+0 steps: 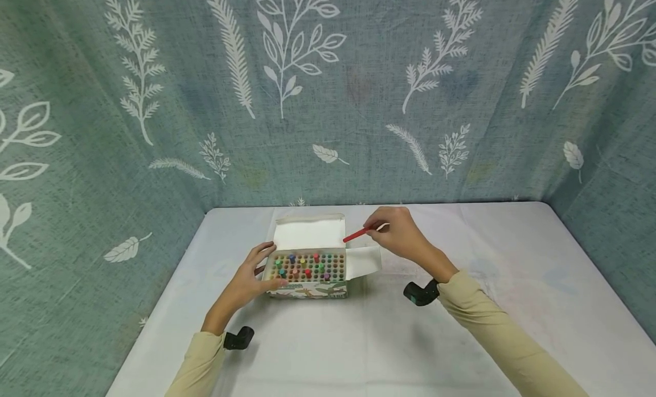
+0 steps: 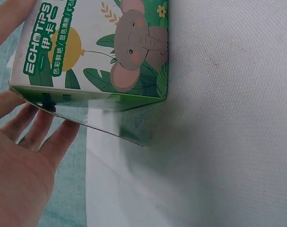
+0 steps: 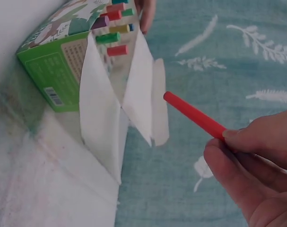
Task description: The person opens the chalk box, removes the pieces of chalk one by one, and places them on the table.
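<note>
The right hand (image 1: 402, 234) pinched a slim red cylindrical stick (image 1: 356, 235) in the air, its long axis slanting, free end pointing down-left towards the open white-and-green cardboard box (image 1: 307, 290). The left hand (image 1: 246, 286), fingers slightly apart, gripped the box's left end.

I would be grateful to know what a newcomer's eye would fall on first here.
Probably the bright red stick, pinched in the right hand near the right end of the open box. Next come the coloured sticks standing in its grid of holes, while the left hand grips its left end. Behind the white tabletop hangs a blue-green curtain printed with white leaves.
</note>
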The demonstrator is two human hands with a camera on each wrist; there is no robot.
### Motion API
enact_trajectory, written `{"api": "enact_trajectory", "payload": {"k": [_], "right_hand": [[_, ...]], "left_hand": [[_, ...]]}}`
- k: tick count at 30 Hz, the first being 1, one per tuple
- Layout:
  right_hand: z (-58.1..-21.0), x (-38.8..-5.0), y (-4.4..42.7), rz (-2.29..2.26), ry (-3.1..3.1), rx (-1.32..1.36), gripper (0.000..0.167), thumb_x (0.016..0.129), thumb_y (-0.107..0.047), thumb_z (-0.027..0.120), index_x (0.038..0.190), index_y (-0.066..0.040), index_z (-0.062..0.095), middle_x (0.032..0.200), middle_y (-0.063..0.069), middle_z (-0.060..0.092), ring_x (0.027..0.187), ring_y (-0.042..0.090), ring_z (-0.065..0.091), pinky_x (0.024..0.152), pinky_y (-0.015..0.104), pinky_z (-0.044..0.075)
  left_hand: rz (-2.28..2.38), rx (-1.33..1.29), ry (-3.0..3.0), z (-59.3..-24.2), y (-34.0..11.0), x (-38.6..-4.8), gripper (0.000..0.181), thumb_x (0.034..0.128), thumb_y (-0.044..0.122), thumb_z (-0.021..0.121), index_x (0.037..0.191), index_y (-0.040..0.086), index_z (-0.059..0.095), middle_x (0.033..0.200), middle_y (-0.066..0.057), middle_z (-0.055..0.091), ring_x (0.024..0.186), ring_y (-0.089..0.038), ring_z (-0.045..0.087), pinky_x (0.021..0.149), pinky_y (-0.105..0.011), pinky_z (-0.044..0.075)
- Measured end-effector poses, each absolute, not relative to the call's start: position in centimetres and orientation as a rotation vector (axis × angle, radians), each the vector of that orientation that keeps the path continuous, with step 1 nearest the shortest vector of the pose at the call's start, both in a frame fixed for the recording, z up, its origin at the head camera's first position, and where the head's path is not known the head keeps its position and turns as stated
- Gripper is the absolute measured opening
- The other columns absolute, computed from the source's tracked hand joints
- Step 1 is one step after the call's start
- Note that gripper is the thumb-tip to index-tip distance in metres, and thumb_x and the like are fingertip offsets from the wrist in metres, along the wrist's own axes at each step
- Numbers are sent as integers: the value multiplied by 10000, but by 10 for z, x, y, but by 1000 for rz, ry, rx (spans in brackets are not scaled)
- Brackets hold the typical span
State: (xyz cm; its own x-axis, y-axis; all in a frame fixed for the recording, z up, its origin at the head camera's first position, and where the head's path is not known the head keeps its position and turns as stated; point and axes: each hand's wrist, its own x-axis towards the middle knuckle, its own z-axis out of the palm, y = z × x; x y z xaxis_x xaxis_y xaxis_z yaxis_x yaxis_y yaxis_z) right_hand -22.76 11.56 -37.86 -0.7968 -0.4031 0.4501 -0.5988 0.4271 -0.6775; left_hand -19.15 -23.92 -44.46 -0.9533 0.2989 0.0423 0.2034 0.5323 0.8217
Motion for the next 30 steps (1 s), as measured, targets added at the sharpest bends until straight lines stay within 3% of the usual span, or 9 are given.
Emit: {"api": "enact_trajectory", "payload": {"k": [9, 30], "right_hand": [[-392, -223, 136, 1385, -2494, 717, 107, 797, 53, 711, 885, -3, 734, 871, 84, 689, 789, 197, 665, 677, 267, 584], [-429, -221, 166, 1822, -2415, 339, 173, 835, -43, 717, 986, 42, 716, 933, 175, 695, 796, 210, 699, 718, 285, 584]], "left_hand": [[1406, 424, 2655, -463, -249, -198, 908, 766, 328, 802, 1493, 120, 299, 1545, -78, 151, 1397, -350, 181, 1087, -558, 285], [1412, 439, 2675, -464, -250, -198, 896, 779, 326, 791, 1497, 126, 293, 1548, -74, 147, 1402, -343, 172, 1081, -565, 289]]}}
